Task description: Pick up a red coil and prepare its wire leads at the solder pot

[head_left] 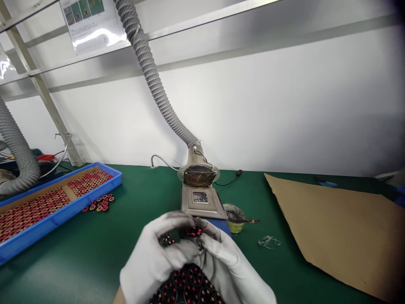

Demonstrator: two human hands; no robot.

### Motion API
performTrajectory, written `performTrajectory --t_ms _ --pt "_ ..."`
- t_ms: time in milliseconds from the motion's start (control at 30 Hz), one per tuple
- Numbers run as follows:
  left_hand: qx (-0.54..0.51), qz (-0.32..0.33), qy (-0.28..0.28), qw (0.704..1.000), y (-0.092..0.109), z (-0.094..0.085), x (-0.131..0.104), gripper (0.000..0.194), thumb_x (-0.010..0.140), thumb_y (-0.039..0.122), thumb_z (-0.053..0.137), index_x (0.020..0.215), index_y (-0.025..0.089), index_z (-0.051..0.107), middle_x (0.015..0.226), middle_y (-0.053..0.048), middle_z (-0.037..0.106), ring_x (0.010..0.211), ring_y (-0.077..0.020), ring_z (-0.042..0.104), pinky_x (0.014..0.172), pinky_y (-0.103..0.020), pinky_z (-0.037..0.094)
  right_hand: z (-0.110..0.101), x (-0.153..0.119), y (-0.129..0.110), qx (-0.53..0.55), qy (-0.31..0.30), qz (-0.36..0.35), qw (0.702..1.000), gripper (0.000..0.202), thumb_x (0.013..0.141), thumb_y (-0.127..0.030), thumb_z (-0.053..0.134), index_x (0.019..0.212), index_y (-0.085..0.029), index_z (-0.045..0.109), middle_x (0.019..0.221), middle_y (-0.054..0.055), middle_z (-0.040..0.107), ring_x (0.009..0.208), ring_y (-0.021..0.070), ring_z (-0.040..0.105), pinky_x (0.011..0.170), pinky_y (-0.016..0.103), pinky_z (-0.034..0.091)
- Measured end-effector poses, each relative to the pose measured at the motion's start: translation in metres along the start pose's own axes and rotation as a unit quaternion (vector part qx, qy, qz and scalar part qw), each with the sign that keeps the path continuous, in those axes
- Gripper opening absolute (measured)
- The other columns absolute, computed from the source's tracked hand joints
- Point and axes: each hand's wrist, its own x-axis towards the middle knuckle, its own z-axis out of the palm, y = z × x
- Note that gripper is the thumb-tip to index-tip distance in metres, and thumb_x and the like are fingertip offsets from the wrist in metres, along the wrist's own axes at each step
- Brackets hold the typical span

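Both gloved hands meet at 6 o'clock, low in the view, over the green bench (133, 236). The left hand (155, 253) and right hand (228, 261) close together on one small red-wound coil (193, 231), fingertips of each pinching it from either side, so the coil sits between them just above a dark tray (186, 289) of more red coils at the bottom edge. A second coil (166, 240) shows under the left hand's fingers; whether it is gripped, I cannot tell.

Straight ahead at 12 o'clock stands a metal solder pot (200, 200), with a fan hood (198, 174) behind it and a grey ribbed hose (152, 71) rising from that. A small yellow-green pot (234, 217) sits just beside it toward 1 o'clock. At 9 o'clock a blue bin (63, 213) holds rows of coils, with a loose cluster (99, 203) on the bench beside it. A brown cardboard sheet (341, 228) lies at 3 o'clock.
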Motion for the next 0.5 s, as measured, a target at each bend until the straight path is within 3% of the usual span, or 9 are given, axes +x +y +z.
performTrajectory --t_ms 67,167,267,300,333,433,500 --pt "-0.014 0.011 -0.012 1.000 -0.002 0.006 0.002 0.012 0.067 0.013 0.061 0.074 0.017 0.069 0.085 -0.007 0.068 0.086 -0.0217 0.061 0.077 -0.027 0.051 0.002 0.000 0.001 0.005 -0.002 -0.011 1.000 0.024 0.064 -0.017 0.074 0.086 -0.017 0.065 0.084 0.004 0.065 0.082 0.0161 0.060 0.085 0.028 0.041" --pt "-0.037 0.037 0.062 0.997 -0.009 0.007 0.000 0.012 0.071 0.012 0.058 0.068 0.019 0.067 0.077 -0.003 0.068 0.086 -0.0194 0.060 0.080 -0.025 0.049 0.001 -0.002 0.000 0.037 -0.010 0.008 0.999 0.025 0.064 -0.016 0.073 0.088 -0.017 0.065 0.088 0.004 0.066 0.084 0.0159 0.060 0.085 0.028 0.042" --pt "-0.065 0.024 0.161 0.985 -0.014 -0.002 -0.003 0.011 0.077 0.017 0.056 0.074 0.020 0.066 0.086 -0.002 0.068 0.089 -0.0177 0.060 0.080 -0.023 0.049 -0.002 -0.003 -0.001 0.106 -0.034 0.052 0.992 0.024 0.070 -0.021 0.068 0.093 -0.019 0.065 0.090 0.005 0.067 0.083 0.0173 0.062 0.082 0.032 0.045" --pt "-0.056 0.024 0.164 0.985 -0.015 -0.005 -0.004 0.011 0.077 0.017 0.056 0.078 0.021 0.066 0.092 -0.002 0.067 0.092 -0.0177 0.060 0.081 -0.023 0.049 -0.003 -0.003 -0.002 0.126 -0.045 0.065 0.989 0.022 0.071 -0.023 0.066 0.093 -0.020 0.065 0.089 0.005 0.068 0.082 0.0177 0.062 0.081 0.033 0.046" --pt "-0.033 0.027 0.143 0.989 -0.015 -0.007 -0.004 0.014 0.074 0.016 0.058 0.084 0.022 0.066 0.098 -0.002 0.066 0.096 -0.0181 0.059 0.083 -0.023 0.048 -0.003 -0.002 -0.002 0.143 -0.055 0.072 0.986 0.021 0.072 -0.024 0.065 0.093 -0.020 0.065 0.089 0.005 0.068 0.081 0.0180 0.062 0.080 0.034 0.047" --pt "0.074 0.032 -0.003 0.997 -0.013 -0.004 -0.003 0.046 0.062 0.009 0.067 0.104 0.026 0.060 0.114 -0.002 0.059 0.105 -0.0206 0.053 0.092 -0.029 0.044 -0.001 0.000 -0.003 0.176 -0.079 0.075 0.978 0.019 0.073 -0.030 0.064 0.089 -0.020 0.067 0.089 0.004 0.068 0.082 0.0189 0.062 0.082 0.034 0.046" --pt "0.111 0.056 -0.053 0.991 -0.012 0.002 -0.001 0.049 0.063 0.009 0.068 0.107 0.027 0.057 0.114 -0.004 0.057 0.104 -0.0209 0.053 0.094 -0.033 0.043 0.001 0.002 -0.003 0.189 -0.093 0.072 0.975 0.022 0.073 -0.033 0.063 0.090 -0.020 0.067 0.092 0.004 0.068 0.088 0.0188 0.060 0.083 0.033 0.045"
